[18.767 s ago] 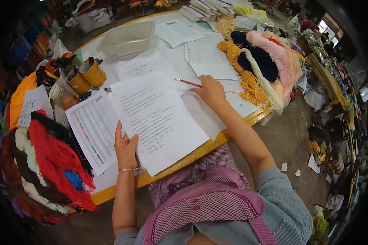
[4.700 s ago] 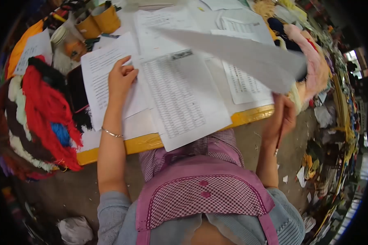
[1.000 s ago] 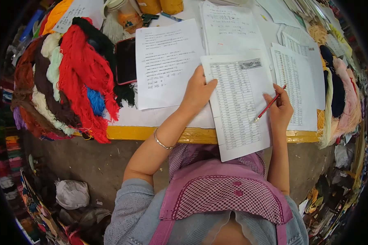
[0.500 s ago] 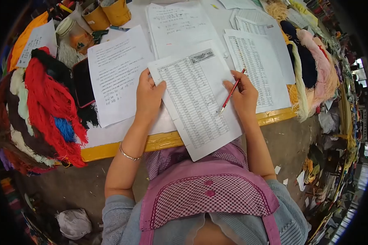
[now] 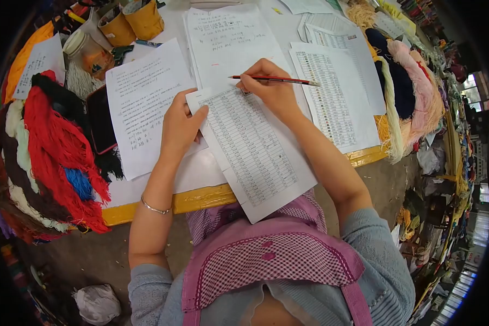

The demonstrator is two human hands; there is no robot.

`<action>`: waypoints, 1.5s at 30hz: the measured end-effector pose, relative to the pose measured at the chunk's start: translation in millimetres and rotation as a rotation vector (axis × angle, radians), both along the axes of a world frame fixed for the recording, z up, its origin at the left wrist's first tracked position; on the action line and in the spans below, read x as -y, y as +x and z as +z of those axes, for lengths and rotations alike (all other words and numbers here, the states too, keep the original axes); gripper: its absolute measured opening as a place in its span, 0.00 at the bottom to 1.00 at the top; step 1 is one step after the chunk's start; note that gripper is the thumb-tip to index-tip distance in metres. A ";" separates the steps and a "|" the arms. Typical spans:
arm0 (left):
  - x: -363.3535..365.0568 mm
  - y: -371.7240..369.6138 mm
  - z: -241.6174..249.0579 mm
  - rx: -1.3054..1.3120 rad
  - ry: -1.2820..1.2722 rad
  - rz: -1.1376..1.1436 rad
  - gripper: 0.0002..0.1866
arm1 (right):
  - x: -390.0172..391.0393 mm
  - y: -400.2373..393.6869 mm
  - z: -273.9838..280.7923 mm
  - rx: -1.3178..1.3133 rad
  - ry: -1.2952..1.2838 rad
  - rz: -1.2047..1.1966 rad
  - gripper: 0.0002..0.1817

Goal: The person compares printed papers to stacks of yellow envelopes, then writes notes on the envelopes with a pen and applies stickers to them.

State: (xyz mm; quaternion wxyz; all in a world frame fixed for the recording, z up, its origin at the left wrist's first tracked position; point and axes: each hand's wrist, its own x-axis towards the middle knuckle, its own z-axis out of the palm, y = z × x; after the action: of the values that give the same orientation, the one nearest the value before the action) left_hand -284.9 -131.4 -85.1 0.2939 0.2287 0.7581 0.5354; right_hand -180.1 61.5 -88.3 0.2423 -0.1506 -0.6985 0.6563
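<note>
My left hand (image 5: pixel 180 126) pinches the upper left edge of a white sheet with a printed table (image 5: pixel 250 146), thumb on top. The sheet lies tilted, its lower corner sticking out past the table's front edge. In my right hand (image 5: pixel 274 89) is a slim red and dark pencil (image 5: pixel 296 81), held nearly level across the sheet's top, with one end pointing left. My right hand covers part of the picture box at the top of the sheet. Handwritten papers (image 5: pixel 228 49) lie just beyond both hands.
On the left are a text sheet (image 5: pixel 146 108), a dark phone (image 5: pixel 100 119), a glass jar (image 5: pixel 87 51) and red yarn (image 5: pixel 60 146). Colour chart sheets (image 5: pixel 331 98) and pink and navy yarn hanks (image 5: pixel 413 76) lie at right. The table has a yellow front edge (image 5: pixel 201 199).
My right hand has left the sheet's right edge and moved up and left to its top, turning the pencil from steep to nearly level. My left hand keeps its hold on the sheet.
</note>
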 end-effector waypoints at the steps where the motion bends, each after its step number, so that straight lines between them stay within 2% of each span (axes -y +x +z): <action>1: -0.1 -1.6 -1.2 0.028 0.021 0.022 0.26 | -1.5 -4.8 -8.5 0.005 0.008 -0.017 0.04; 3: -0.3 -4.1 -0.3 0.031 0.012 0.014 0.26 | -3.1 -8.9 -12.6 0.018 0.015 -0.034 0.04; 6: -0.4 -3.4 -0.8 0.054 0.021 0.013 0.26 | 2.0 -6.6 -6.3 0.000 -0.137 -0.061 0.03; 9: -0.7 -3.7 1.4 0.074 0.033 0.008 0.26 | 3.4 -3.7 -8.4 0.049 -0.005 -0.076 0.04; 11: 0.3 -3.2 2.9 0.085 0.024 0.003 0.26 | 3.8 -1.5 -9.6 0.092 0.304 -0.137 0.04; 18: -1.0 1.0 10.2 0.068 0.004 -0.006 0.26 | 4.6 -5.1 -13.1 0.090 0.355 -0.119 0.03; 20: -0.3 1.5 9.3 0.070 -0.006 -0.008 0.26 | 6.1 -4.4 -11.6 0.126 0.452 -0.123 0.04; 30: -0.1 1.8 8.7 0.062 0.008 -0.005 0.25 | 4.9 -5.2 -15.2 0.061 0.488 -0.149 0.03; 33: 0.0 1.4 11.2 0.072 0.000 -0.012 0.26 | 3.6 -3.5 -19.7 0.080 0.376 -0.130 0.03; 35: -0.2 1.9 11.1 0.065 -0.018 -0.022 0.26 | 4.0 -3.9 -17.1 0.085 0.499 -0.151 0.03; 38: 0.7 0.9 8.1 0.073 0.013 -0.008 0.26 | 3.5 -6.1 -19.5 0.041 0.394 -0.171 0.03; 41: 1.1 2.1 9.0 0.062 -0.017 -0.028 0.26 | 4.4 -4.3 -15.8 0.079 0.518 -0.155 0.03; 45: 0.9 0.8 8.6 0.065 0.003 -0.017 0.26 | 1.4 -4.3 -19.2 0.083 0.448 -0.116 0.03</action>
State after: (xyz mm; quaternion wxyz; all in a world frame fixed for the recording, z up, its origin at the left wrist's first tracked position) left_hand -284.1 -132.3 -76.5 0.3225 0.2179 0.7454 0.5411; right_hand -184.5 60.1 -107.5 0.2780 -0.1598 -0.8262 0.4632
